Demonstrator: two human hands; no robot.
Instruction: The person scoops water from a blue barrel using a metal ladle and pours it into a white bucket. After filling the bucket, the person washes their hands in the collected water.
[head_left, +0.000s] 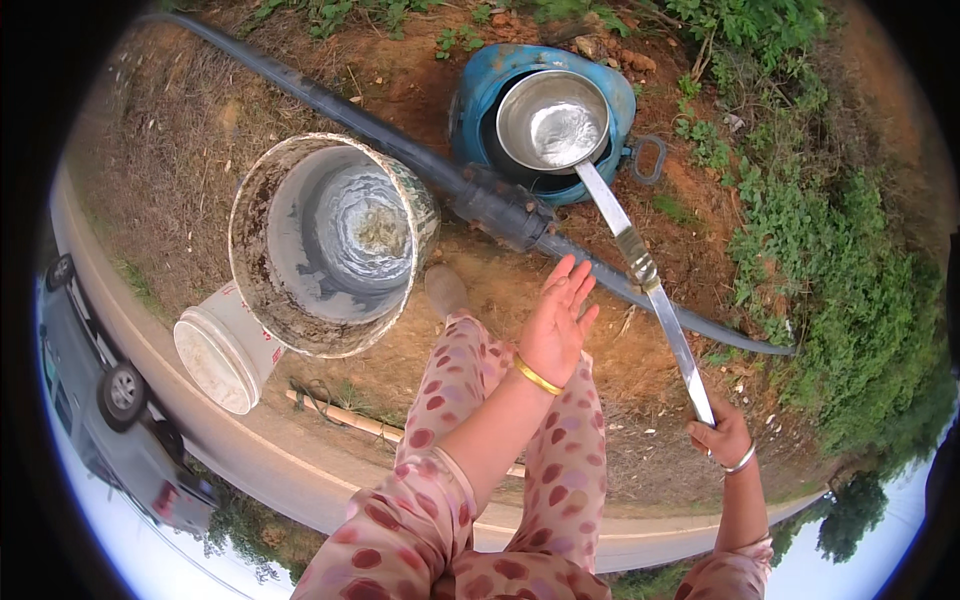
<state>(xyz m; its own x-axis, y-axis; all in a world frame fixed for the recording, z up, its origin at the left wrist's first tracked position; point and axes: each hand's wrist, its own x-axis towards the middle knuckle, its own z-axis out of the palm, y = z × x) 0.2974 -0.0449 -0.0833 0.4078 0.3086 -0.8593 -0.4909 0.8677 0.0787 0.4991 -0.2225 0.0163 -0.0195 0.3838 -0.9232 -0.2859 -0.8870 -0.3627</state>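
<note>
My right hand (724, 435) grips the lower end of a long metal handle belonging to a ladle (553, 120). The ladle's round metal bowl holds clear liquid and is over the opening of a blue plastic container (474, 90). My left hand (556, 330) is empty, its fingers extended, just below the black pipe and left of the ladle handle. A large round bucket (285, 247) with a crusted rim stands at the left, with rippling liquid in its bottom. The inside of the blue container is mostly hidden by the ladle bowl.
A thick black pipe (360, 124) with a coupling (502, 206) runs diagonally between the bucket and the blue container. A white bucket (251, 352) is at the lower left, near a wooden pole (360, 421). Green plants (847, 300) grow at the right. A vehicle (112, 420) is on the road.
</note>
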